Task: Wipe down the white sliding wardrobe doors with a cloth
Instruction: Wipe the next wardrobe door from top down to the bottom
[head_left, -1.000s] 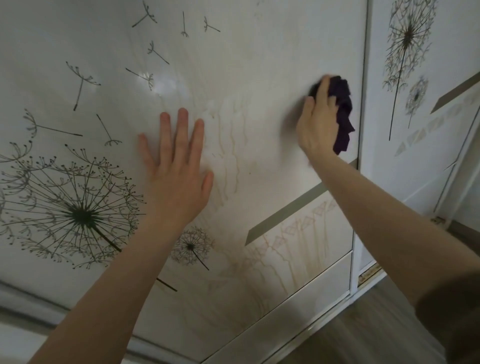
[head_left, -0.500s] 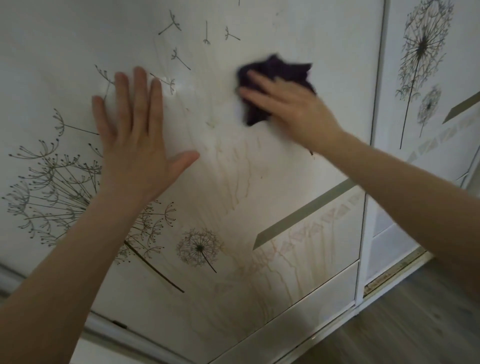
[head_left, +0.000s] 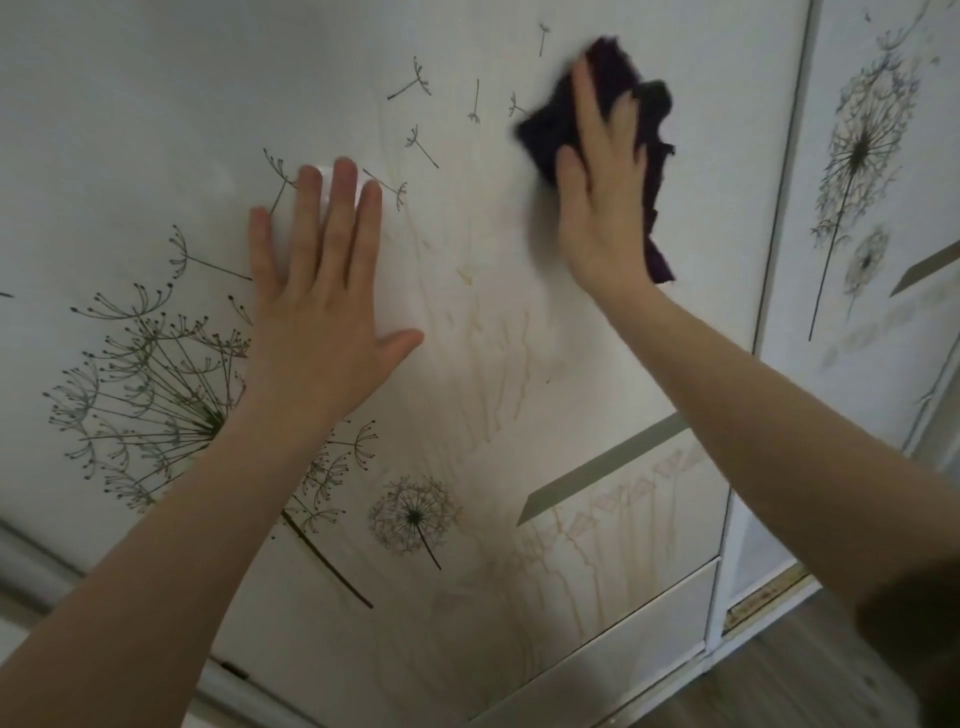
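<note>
A white sliding wardrobe door (head_left: 156, 104) with dandelion prints fills the view; brownish drip streaks run down its middle. My right hand (head_left: 602, 208) presses a dark purple cloth (head_left: 623, 88) flat against the upper part of the door, fingers straight and pointing up. The cloth sticks out above and to the right of the hand, which is blurred by motion. My left hand (head_left: 322, 291) lies flat on the door to the left, fingers spread and straight, holding nothing.
A second white door (head_left: 883, 312) with a dandelion print stands to the right, past a vertical frame strip (head_left: 779, 208). The bottom track (head_left: 753, 608) and a wooden floor (head_left: 779, 691) show at lower right.
My right hand has swept the cloth from right to left and back right, higher on the door. My left hand shifted up and left, then stayed flat on the panel.
</note>
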